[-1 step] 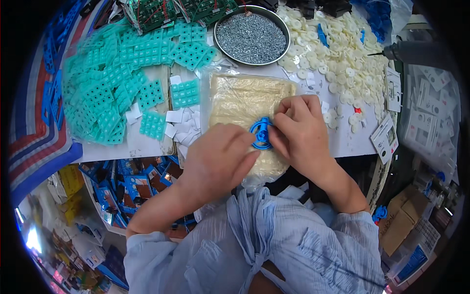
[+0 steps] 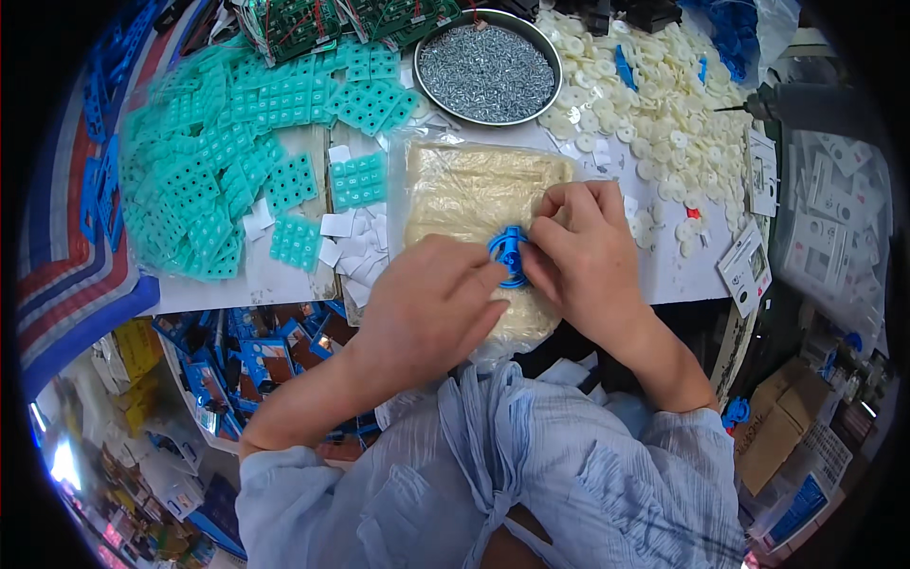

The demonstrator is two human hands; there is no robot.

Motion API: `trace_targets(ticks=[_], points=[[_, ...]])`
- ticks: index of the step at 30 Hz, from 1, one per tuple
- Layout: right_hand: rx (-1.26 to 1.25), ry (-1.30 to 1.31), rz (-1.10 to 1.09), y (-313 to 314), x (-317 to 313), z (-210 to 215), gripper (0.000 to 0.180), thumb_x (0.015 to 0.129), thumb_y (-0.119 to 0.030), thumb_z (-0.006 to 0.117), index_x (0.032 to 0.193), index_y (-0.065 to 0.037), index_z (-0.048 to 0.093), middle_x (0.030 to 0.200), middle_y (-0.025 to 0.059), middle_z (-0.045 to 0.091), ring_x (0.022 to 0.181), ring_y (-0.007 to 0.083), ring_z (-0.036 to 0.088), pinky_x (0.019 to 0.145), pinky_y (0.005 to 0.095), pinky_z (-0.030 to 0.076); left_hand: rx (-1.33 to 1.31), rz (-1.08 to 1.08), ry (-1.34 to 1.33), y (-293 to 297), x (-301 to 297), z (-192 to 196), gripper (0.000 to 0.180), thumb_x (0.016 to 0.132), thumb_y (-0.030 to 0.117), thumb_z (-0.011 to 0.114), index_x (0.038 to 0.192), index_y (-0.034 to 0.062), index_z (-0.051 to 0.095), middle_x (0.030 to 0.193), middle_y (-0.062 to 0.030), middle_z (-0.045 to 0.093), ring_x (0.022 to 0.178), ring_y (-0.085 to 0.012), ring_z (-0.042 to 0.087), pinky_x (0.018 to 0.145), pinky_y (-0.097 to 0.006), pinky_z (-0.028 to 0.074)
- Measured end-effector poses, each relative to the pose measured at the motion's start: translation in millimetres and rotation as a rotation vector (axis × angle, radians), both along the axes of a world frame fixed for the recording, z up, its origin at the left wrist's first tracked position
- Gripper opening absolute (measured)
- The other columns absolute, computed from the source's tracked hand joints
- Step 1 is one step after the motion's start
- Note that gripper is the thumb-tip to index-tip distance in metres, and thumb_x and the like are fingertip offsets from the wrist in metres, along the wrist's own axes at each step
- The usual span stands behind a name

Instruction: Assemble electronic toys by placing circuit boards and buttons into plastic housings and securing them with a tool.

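Observation:
A blue round plastic part (image 2: pixel 513 258), a ring with a raised bar across it, is over a padded beige pad wrapped in clear plastic (image 2: pixel 488 180). My left hand (image 2: pixel 427 299) has its fingers closed on the left side of the part and covers some of the ring. At the opposite edge, my right hand (image 2: pixel 588 256) grips it with thumb and fingers bent together. Whatever small piece may be between the fingertips is hidden.
Teal rubber keypads (image 2: pixel 204 180) pile up on the left beside white paper slips (image 2: pixel 365 247). Behind the pad stands a round metal dish of screws (image 2: pixel 488 76). Cream plastic discs (image 2: pixel 654 123) spread at right, near a dark pointed tool (image 2: pixel 796 104). Blue casings (image 2: pixel 256 360) lie below the table edge.
My left fingers have moved slightly right and now cover more of the ring's left side. The right hand has hardly moved.

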State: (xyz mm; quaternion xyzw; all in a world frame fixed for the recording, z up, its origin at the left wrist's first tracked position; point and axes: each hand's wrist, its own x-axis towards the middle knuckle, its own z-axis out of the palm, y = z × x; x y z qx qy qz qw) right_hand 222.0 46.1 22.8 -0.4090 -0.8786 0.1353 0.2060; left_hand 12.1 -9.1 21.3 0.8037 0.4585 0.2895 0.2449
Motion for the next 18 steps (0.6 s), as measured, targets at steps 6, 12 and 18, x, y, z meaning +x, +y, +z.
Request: trace_targets(ticks=[6, 12, 18], points=[[-0.088, -0.123, 0.035, 8, 0, 5, 0.019, 0.067, -0.01, 0.078, 0.083, -0.006, 0.066, 0.095, 0.0095, 0.058, 0.093, 0.0319, 0.053, 0.077, 0.04, 0.048, 0.11, -0.247, 0.294, -8, -1, -7, 0.046, 0.083, 0.026, 0.073, 0.119, -0.0007, 0.066, 0.123, -0.012, 0.062, 0.122, -0.0302, 0.057, 0.101, -0.044, 0.045], [-0.081, -0.113, 0.076, 18, -2, 10, 0.02, 0.067, -0.009, 0.077, 0.084, -0.006, 0.066, 0.092, 0.0093, 0.058, 0.091, 0.0316, 0.053, 0.074, 0.0417, 0.046, 0.075, -0.263, 0.219, -13, 0, -16, 0.049, 0.082, 0.025, 0.072, 0.121, -0.0036, 0.065, 0.127, -0.0151, 0.061, 0.124, -0.0307, 0.056, 0.1, -0.043, 0.045], [-0.096, 0.037, 0.129, -9, -2, 12, 0.031, 0.068, -0.003, 0.077, 0.096, -0.005, 0.066, 0.1, 0.0115, 0.06, 0.096, 0.0333, 0.056, 0.081, 0.0419, 0.048, 0.027, -0.194, 0.075, -15, -4, -20, 0.049, 0.079, 0.023, 0.074, 0.12, -0.0033, 0.065, 0.129, -0.0167, 0.06, 0.124, -0.0332, 0.056, 0.099, -0.043, 0.047]])
